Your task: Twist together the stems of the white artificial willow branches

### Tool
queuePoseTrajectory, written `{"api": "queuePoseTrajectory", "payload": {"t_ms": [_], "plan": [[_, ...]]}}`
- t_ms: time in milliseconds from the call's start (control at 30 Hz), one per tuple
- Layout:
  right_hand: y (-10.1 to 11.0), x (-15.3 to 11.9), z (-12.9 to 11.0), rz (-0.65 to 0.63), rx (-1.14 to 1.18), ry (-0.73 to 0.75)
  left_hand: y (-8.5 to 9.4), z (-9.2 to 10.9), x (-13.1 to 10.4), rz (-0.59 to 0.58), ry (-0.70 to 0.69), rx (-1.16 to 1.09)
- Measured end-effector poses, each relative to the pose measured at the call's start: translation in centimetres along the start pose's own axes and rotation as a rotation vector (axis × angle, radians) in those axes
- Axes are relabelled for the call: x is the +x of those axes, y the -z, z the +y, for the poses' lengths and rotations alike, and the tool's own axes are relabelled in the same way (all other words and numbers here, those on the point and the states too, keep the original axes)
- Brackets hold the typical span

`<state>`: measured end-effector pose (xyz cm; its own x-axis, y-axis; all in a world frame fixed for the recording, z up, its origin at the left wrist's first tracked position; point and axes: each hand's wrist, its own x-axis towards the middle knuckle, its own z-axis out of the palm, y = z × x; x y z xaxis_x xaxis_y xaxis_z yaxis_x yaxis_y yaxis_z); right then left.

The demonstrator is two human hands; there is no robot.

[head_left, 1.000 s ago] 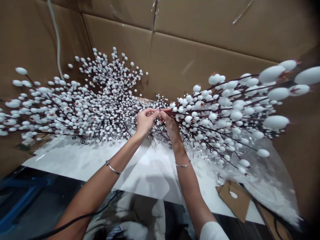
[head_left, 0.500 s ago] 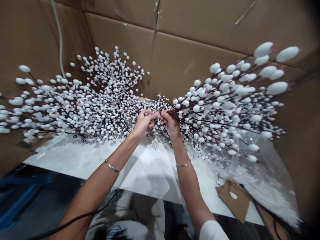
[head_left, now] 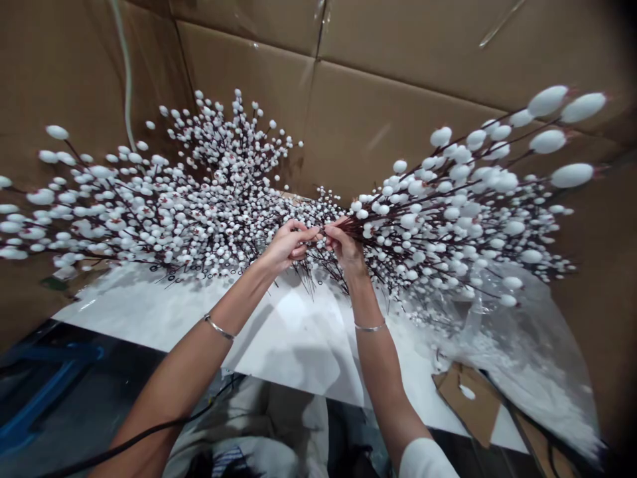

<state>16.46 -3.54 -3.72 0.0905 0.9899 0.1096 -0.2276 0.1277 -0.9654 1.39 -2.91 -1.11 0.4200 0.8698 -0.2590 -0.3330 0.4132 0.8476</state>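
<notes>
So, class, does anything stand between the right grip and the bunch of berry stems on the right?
Nothing visible does: the right grip holds the bunch of berry stems at its gathered end. The left grip is close beside that end; whether it touches the stems is too small to tell.

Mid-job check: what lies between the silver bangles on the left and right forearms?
In the head view, the white sheet, partly in shadow, spans the gap between left bangle and right bangle.

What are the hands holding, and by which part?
The right hand holds a berry bunch by its stems. The left hand is close beside it; what it pinches, if anything, is unclear.
</notes>
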Motion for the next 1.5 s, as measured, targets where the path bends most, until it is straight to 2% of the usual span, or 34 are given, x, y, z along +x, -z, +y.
{"api": "queuePoseTrajectory", "payload": {"t_ms": [233,367,633,967,1200,1333,1500], "plan": [[0.1,-0.8,-0.6,-0.048,0.015,0.061,0.2,-0.2,0.0,-0.073,0.007,-0.021],[0.2,-0.7,-0.7,-0.054,0.026,0.044,0.0,-0.2,0.0,-0.056,-0.011,-0.002],[0.5,0.2,-0.4,-0.005,0.105,-0.046,-1.0,-0.1,-0.2,-0.048,0.014,-0.075],[0.1,0.4,-0.5,0.058,0.213,-0.051,-1.5,0.3,0.2,-0.048,0.123,-0.178],[-0.2,0.4,-0.6,0.106,0.243,-0.066,-1.6,0.3,0.6,-0.056,0.151,-0.215],[-0.3,0.4,-0.6,0.119,0.26,-0.063,-1.7,0.3,0.6,0.011,0.11,-0.156],[-0.2,0.5,-0.7,0.121,0.236,-0.055,-2.9,0.2,0.2,0.171,-0.063,0.022]]}}
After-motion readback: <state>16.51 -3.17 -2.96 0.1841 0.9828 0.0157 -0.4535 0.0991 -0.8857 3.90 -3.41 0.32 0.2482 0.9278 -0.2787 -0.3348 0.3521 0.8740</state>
